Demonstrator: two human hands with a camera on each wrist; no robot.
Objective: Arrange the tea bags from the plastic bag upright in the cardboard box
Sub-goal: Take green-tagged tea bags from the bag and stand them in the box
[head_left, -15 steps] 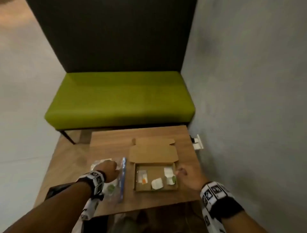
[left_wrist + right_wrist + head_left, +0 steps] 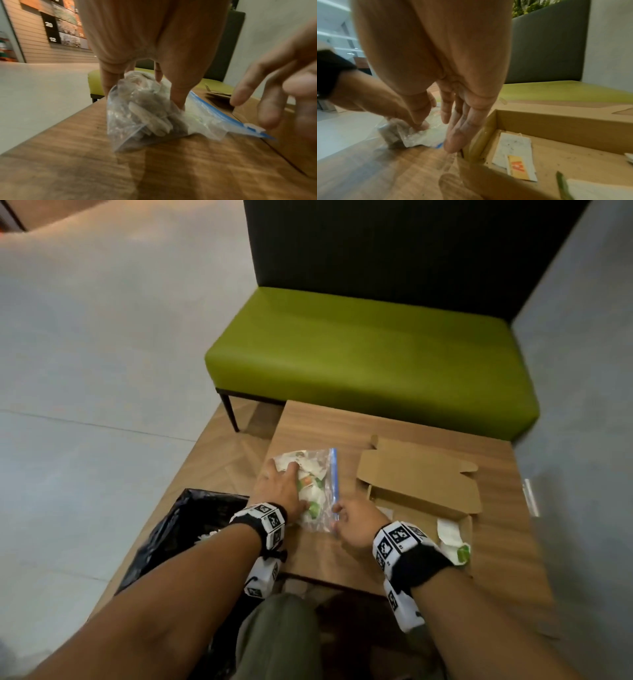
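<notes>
1. Blurring softens both wrist views; the right hand (image 2: 354, 523) covers the near-left corner of the cardboard box (image 2: 424, 501)
2. Crinkly clear plastic bag (image 2: 317, 491) with a blue zip strip lies on the wood-grain table (image 2: 496, 542), left of the box, papery tea bags (image 2: 150, 121) bunched inside
3. Left hand (image 2: 277, 487) fingers press flat on the bag
4. Right fingers hang released beside the zip
</notes>
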